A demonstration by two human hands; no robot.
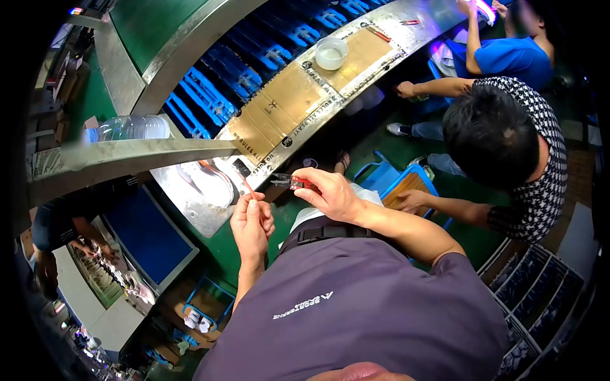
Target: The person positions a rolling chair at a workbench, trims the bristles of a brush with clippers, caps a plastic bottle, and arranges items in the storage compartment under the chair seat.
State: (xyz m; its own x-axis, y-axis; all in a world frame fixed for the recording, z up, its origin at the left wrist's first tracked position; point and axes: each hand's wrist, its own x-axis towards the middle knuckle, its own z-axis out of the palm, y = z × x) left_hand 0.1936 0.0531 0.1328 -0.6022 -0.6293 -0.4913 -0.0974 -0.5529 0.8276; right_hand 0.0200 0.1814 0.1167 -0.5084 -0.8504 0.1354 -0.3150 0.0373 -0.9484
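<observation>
Between the thumb and fingers of my left hand (252,222) is a thin reddish stick (248,188), pointing up toward the bench; its exact kind is too small to make out. My right hand (333,195) grips small pliers (291,182) with red handles, their metal jaws pointing left toward the stick. The jaws and the stick are apart. Beyond my left hand, a white shoe (211,183) with an orange-brown edge lies on the metal bench end, and a small black pad (241,167) is beside it.
Flattened cardboard (279,111) covers the bench, with a white bowl (331,53) and red-handled tools (379,33) farther along. A metal beam (133,157) crosses at left near a plastic bottle (136,127). Co-workers sit at right; a blue-framed stool (406,184) stands close by.
</observation>
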